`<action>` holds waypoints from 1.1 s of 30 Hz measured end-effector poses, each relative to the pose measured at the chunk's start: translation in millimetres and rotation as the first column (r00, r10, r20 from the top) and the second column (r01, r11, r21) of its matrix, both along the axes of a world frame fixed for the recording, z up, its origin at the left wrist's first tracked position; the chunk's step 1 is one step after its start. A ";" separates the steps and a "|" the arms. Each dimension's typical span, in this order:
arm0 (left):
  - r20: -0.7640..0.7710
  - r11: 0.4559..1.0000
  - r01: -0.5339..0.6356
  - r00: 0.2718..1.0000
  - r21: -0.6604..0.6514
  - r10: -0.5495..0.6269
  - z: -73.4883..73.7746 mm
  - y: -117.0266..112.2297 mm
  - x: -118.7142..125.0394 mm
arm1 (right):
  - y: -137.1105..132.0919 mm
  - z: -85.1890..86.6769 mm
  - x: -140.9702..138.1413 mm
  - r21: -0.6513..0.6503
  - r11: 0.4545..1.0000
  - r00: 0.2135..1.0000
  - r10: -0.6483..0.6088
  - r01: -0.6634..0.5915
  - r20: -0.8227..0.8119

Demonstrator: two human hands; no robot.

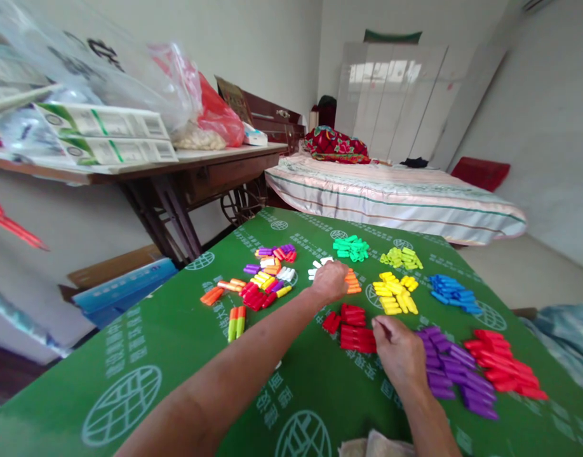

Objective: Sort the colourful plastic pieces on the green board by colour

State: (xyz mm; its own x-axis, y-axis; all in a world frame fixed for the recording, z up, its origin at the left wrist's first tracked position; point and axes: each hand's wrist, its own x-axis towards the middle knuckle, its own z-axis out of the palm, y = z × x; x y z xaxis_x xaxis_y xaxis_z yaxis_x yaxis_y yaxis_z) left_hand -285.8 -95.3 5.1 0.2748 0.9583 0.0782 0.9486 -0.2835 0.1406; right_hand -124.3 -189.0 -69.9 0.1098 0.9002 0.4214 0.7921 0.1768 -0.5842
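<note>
Small plastic tubes lie sorted by colour on a green printed table cover (187, 355). My left hand (330, 282) is curled, knuckles up, over the orange pile (352, 282) beside a few white pieces (317, 264); what its fingers hold is hidden. My right hand (400, 353) rests closed between the dark red pile (355, 330) and the purple pile (456, 371); its fingertips touch the red pieces. A mixed unsorted heap (267, 279) lies to the left. Green (351, 247), lime (402, 258), yellow (395, 293), blue (452, 293) and bright red (505, 368) piles lie further off.
A sewing-machine table (215, 166) at the left carries boxes and plastic bags (129, 82). A bed (391, 197) with a striped cover stands behind the table. Cardboard and a blue box (124, 285) lean on the floor at the left.
</note>
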 end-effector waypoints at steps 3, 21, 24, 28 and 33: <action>-0.007 1.000 0.006 1.000 -0.009 -0.006 -9.7 8.4 9.1 | -0.5 0.5 -0.6 0.004 1.000 1.000 0.007 -0.007 0.013; -0.007 0.980 -0.197 0.980 -0.024 0.197 10.0 -58.4 -137.0 | -2.5 0.8 -3.7 -0.021 1.000 1.000 0.005 -0.005 0.003; -0.012 0.977 -0.201 0.980 -0.065 0.200 7.3 -84.5 -148.6 | -4.3 0.8 -3.7 -0.029 1.000 1.000 0.011 -0.010 0.021; 0.008 0.979 -0.186 0.982 -0.086 0.187 2.5 -106.9 -154.5 | -6.8 0.7 -1.9 -0.037 0.999 0.999 0.005 -0.004 0.039; 0.037 0.985 -0.137 0.989 -0.104 0.141 -0.6 -120.2 -148.9 | -6.5 1.2 0.8 -0.079 0.997 0.998 -0.024 0.028 0.054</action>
